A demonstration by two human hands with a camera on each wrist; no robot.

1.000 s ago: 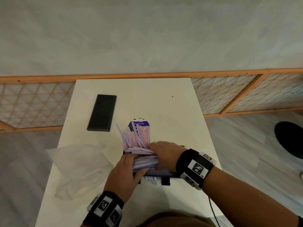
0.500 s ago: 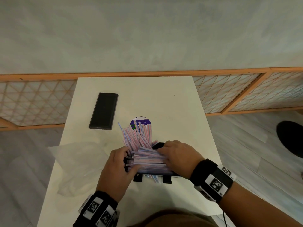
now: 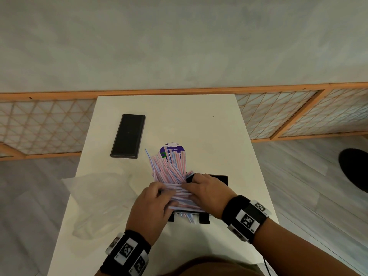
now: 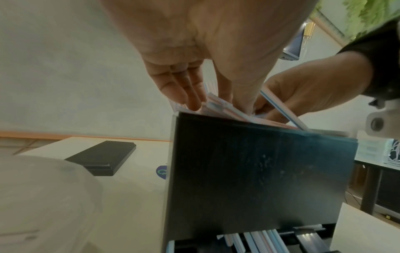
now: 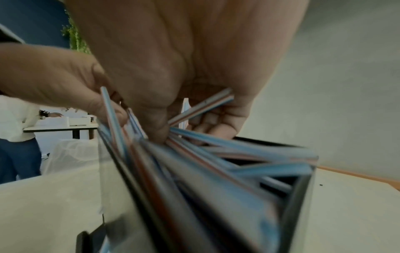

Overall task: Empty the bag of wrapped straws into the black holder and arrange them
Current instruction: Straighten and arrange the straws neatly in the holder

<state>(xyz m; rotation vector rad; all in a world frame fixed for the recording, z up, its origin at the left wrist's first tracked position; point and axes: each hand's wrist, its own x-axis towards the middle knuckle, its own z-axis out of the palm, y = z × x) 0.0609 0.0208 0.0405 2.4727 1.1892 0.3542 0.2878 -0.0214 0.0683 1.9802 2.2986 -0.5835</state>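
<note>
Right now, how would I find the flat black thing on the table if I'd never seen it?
Start at the white table and look to its far left part, beyond the crumpled clear plastic bag. The flat black rectangular lid lies there alone. Unlike the black holder, it has no straws on it and no hands touching it.

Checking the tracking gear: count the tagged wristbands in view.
2. One wristband sits on the left wrist near the table's front edge; the other sits on the right wrist beside the black holder. None looks hidden.
</note>
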